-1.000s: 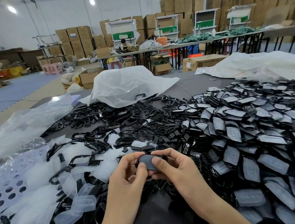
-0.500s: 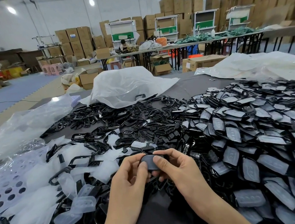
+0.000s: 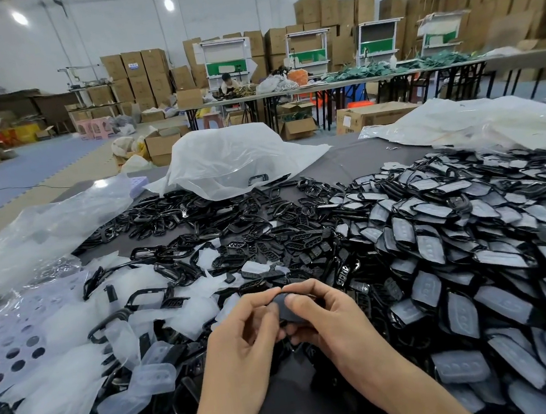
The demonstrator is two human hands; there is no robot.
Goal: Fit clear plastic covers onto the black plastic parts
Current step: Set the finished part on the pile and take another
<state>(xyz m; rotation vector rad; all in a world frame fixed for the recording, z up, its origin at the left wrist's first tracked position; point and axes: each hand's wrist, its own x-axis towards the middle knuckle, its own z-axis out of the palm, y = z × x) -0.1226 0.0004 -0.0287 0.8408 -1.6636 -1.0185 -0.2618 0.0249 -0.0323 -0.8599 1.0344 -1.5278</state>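
Note:
Both hands meet near the table's front centre around one black plastic part with a clear cover [image 3: 285,309] on it. My left hand [image 3: 246,339] pinches its left end between thumb and fingers. My right hand [image 3: 328,316] grips the right side, thumb pressed on top. Loose clear covers [image 3: 151,379] lie heaped at the left. Bare black parts and frames [image 3: 261,238] spread across the middle. A large pile of covered parts [image 3: 473,245] fills the right side.
Crumpled plastic bags lie at the far left [image 3: 53,228], centre back [image 3: 235,160] and right back [image 3: 469,123]. A lilac perforated tray [image 3: 5,349] sits under covers at the left. Beyond the table are cardboard boxes, long work tables and a seated person [image 3: 228,84].
The held part has shifted slightly as my fingers worked around it; my right thumb now presses on its top. The hands stay in the same place.

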